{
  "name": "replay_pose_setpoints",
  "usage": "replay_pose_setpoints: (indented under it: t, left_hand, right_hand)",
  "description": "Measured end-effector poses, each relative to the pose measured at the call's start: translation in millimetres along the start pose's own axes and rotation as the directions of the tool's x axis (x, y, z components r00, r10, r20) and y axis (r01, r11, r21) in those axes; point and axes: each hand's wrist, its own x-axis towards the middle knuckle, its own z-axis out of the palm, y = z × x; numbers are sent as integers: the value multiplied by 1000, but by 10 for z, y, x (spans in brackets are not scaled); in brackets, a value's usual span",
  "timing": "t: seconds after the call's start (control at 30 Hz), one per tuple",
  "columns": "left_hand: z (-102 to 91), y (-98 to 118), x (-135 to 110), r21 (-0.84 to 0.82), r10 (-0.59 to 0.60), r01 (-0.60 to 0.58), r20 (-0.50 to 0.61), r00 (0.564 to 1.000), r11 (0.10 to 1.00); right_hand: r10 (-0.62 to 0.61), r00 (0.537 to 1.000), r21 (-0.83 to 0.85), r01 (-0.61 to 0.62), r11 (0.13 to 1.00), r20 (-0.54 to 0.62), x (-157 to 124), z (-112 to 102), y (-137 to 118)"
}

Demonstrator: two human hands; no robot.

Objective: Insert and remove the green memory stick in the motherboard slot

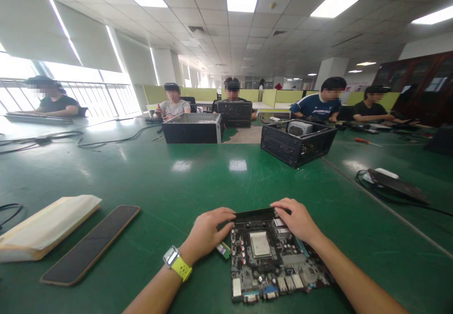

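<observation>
Motherboard (269, 267) flat on bench (212, 177); CPU (260, 244) seated, no cooler fitted. Left hand (208, 231), fingers together, rests on black strip (253, 216) at motherboard's far edge; right hand (297, 219) curls over strip, grip unclear.

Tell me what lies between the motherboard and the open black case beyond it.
Nothing: in the head view, the stretch from the motherboard to the black case is bare green table, showing only ceiling-light reflections.

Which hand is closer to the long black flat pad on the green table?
Left. The left hand rests at the dark circuit board's far-left corner, right of the long black flat pad. The right hand sits beyond it, on the board's far edge.
</observation>
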Motion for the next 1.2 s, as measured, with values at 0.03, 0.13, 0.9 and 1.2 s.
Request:
replay_pose_setpoints:
  t: [0.03,0.13,0.9,1.2]
  left_hand:
    - [-2,3,1,-2,0,0,-3,1000,1000]
    - [-4,7,3,-9,1,-1,-2,1000,1000]
    - [14,6,9,-5,1,-1,-14,1000,1000]
    - [-31,11,-4,-5,16,-19,-297,955,1000]
  right_hand:
    - [-1,1000,2,1,1000,-2,-2,0,-2]
    - [-2,1000,8,2,1000,-10,-8,-3,-9]
    - [20,999,17,-19,1000,-27,-23,7,-60]
    - [-14,992,7,15,1000,-125,-92,-124,-400]
